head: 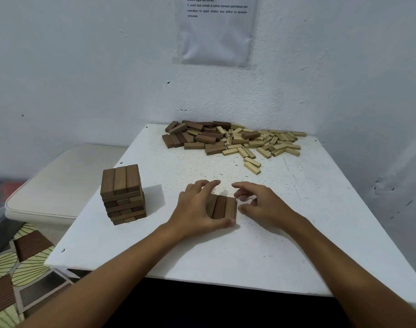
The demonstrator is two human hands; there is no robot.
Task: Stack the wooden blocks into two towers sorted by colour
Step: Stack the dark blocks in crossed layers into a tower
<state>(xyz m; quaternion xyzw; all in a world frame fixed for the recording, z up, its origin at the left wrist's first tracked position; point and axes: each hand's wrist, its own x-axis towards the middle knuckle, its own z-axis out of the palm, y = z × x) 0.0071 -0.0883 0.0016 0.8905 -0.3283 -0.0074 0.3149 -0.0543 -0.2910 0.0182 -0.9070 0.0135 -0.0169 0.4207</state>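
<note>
Nearest, two bare forearms reach over the front edge of a white table (225, 256). The left hand (197, 209) curls round a row of three dark blocks (222, 207) lying side by side on the tabletop — thumb at the near end, fingers over the far end. The right hand (261, 204) sits just beside that row, fingers loosely bent and holding nothing; whether it touches the blocks I cannot tell. To the left stands a dark tower (123, 194), several layers high, three blocks across its top. Farther back, against the wall, lies a loose heap of blocks (233, 139) — dark ones mostly left, pale ones right. Above it a printed sheet (217, 31) hangs on the wall.
</note>
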